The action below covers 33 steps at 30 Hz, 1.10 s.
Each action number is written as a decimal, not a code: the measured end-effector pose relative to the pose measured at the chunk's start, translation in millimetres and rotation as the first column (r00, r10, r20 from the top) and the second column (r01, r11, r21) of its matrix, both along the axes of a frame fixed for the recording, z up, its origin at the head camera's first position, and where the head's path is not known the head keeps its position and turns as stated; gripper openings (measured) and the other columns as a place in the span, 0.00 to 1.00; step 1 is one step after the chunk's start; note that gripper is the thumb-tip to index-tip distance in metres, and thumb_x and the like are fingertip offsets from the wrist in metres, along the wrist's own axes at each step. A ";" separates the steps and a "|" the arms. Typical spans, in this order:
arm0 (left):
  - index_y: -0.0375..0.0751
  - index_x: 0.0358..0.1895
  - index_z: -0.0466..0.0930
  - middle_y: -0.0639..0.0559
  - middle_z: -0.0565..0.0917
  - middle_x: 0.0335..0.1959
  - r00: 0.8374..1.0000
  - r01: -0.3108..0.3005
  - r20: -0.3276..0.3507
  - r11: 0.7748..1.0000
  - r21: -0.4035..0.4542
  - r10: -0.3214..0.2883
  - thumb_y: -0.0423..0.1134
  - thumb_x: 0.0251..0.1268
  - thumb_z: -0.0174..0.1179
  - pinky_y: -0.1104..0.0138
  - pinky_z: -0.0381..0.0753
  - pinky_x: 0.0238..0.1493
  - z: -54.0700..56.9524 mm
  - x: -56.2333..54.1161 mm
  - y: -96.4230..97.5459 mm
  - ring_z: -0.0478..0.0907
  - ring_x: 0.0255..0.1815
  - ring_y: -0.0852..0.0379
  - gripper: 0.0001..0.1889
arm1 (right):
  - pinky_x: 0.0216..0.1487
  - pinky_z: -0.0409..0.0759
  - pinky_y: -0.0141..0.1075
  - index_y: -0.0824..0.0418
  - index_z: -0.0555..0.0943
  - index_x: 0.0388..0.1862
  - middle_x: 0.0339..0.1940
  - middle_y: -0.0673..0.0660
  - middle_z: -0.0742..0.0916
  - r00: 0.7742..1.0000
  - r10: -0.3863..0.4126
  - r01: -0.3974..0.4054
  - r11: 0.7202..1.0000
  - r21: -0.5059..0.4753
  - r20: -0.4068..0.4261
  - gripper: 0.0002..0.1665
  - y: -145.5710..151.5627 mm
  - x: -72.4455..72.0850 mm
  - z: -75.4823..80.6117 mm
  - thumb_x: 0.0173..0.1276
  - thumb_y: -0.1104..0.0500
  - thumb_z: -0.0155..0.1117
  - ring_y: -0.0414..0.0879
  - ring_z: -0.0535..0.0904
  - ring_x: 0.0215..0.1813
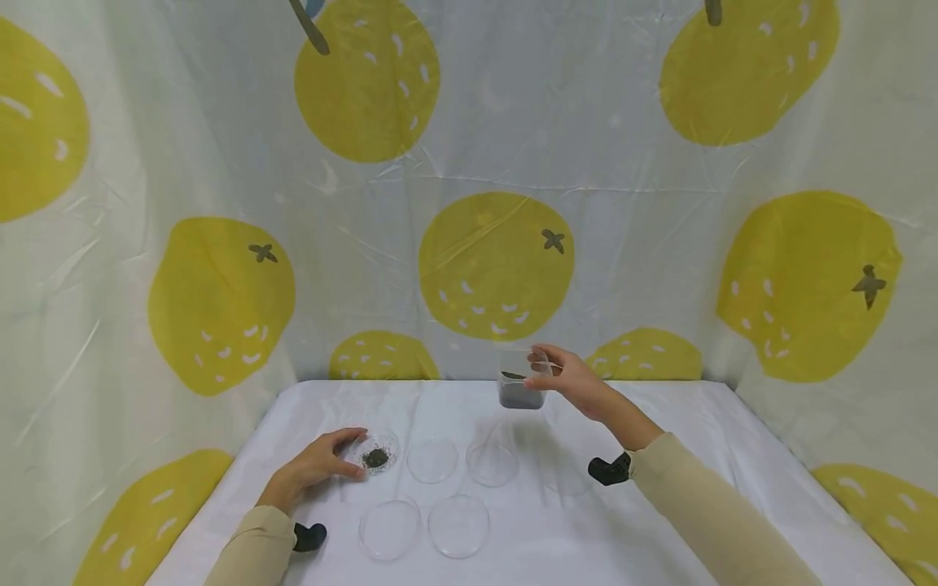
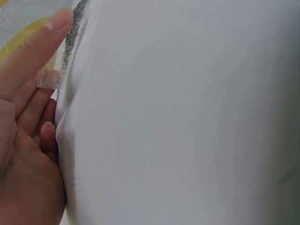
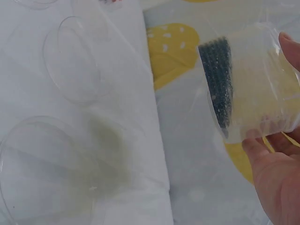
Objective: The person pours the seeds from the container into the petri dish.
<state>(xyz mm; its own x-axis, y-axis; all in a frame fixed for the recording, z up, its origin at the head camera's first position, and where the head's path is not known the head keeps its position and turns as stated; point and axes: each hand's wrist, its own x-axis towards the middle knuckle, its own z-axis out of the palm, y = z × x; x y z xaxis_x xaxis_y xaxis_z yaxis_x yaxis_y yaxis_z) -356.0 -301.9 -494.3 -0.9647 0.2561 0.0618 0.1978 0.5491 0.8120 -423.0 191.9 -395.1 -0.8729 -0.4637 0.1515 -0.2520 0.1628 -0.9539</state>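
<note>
My left hand [image 1: 311, 464] holds a round transparent petri dish [image 1: 394, 453] by its left side, thumb at the near rim and index finger at the far rim. Inside that dish lies a small heap of dark grains [image 1: 375, 458], with some scattered around it. The left wrist view catches the dish edge-on, its grains [image 2: 72, 35] behind the thumb. Raised over the back of the table, my right hand [image 1: 575, 381] grips a see-through plastic tub [image 1: 522, 382] near its top. Dark granules [image 3: 218, 86] fill the tub's lower part.
More transparent petri dishes stand on the white-covered table: two in the back row, one dish [image 1: 432, 461] and another [image 1: 493, 464], plus a faint one [image 1: 567, 476] at right. Two others [image 1: 390, 529] [image 1: 458, 526] sit in front. A lemon-patterned curtain [image 1: 630, 268] surrounds the table.
</note>
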 end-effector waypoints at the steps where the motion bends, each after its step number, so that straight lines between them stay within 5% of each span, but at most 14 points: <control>1: 0.31 0.70 0.75 0.34 0.73 0.71 1.000 -0.002 -0.001 1.000 0.005 0.002 0.33 0.45 0.83 0.38 0.48 0.76 -0.1 0.5 0.8 0.54 0.78 0.30 0.43 | 0.74 0.62 0.59 0.68 0.53 0.83 0.78 0.69 0.66 1.000 0.004 -0.004 1.000 0.000 -0.001 0.53 4.0 -0.2 -0.8 0.70 0.58 0.74 0.64 0.60 0.79; 15: 0.31 0.70 0.74 0.33 0.72 0.71 1.000 -0.004 -0.002 1.000 0.006 0.004 0.33 0.46 0.82 0.37 0.48 0.76 -3.2 -0.4 1.3 0.54 0.78 0.30 0.43 | 0.75 0.59 0.59 0.69 0.50 0.83 0.80 0.71 0.62 1.000 -0.026 0.026 1.000 0.006 0.000 0.53 67.8 14.7 -11.3 0.71 0.62 0.72 0.67 0.53 0.81; 23: 0.31 0.69 0.75 0.33 0.72 0.71 1.000 0.007 -0.020 1.000 -0.015 -0.007 0.36 0.45 0.83 0.37 0.48 0.76 -3.0 -2.5 -0.2 0.55 0.78 0.30 0.43 | 0.60 0.73 0.29 0.71 0.52 0.82 0.78 0.74 0.63 0.996 -0.080 0.080 0.997 0.014 -0.032 0.50 104.4 22.6 -20.9 0.71 0.64 0.70 0.70 0.54 0.79; 33: 0.32 0.70 0.75 0.33 0.72 0.72 1.000 -0.001 -0.012 1.000 -0.014 0.001 0.36 0.45 0.83 0.37 0.47 0.76 -4.7 -4.3 -2.7 0.54 0.78 0.30 0.43 | 0.57 0.72 0.23 0.74 0.48 0.82 0.77 0.78 0.61 0.995 -0.096 0.096 0.995 -0.024 -0.006 0.51 138.7 35.2 -34.9 0.72 0.67 0.68 0.72 0.51 0.79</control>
<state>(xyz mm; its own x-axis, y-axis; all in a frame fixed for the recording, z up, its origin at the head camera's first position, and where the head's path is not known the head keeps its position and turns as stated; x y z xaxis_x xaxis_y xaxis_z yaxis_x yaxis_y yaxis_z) -360.3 -304.6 -499.0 -0.9641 0.2563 0.0699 0.2072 0.5608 0.8016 -387.8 330.6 -430.0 -0.9122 -0.3737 0.1680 -0.2432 0.1638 -0.9561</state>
